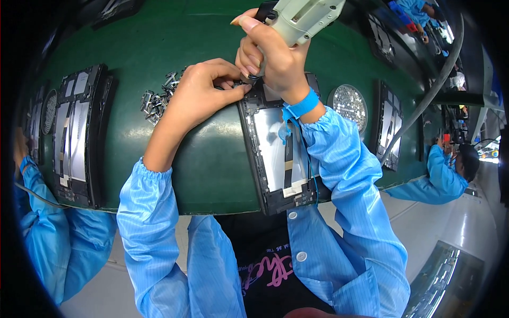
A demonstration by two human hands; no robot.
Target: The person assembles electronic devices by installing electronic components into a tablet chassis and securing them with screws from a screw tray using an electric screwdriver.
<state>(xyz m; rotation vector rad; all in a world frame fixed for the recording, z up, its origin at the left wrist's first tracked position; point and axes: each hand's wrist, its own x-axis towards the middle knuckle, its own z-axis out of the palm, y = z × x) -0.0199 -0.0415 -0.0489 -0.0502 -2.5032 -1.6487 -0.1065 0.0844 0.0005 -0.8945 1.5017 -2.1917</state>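
Note:
An opened tablet (273, 153) with a black frame and silver inner panels lies in front of me, slightly tilted. My right hand (278, 61), a blue wrist strap (303, 104) at its wrist, is wrapped round a pale green electric screwdriver (307, 21) above the tablet's far end. The screwdriver's lower end is mostly hidden by my fingers. My left hand (204, 87) bends in from the left, its thumb and fingers closed at the tablet's far left corner, just below the right hand. Whatever lies between those fingertips is too small to make out.
A heap of small metal parts (155, 103) lies left of the tablet on the green table (212, 164). To the right stands a round dish (348, 105) of small silvery pieces. More opened tablets (79, 132) lie left and right. A grey cable (424, 100) crosses the right side; co-workers sit both sides.

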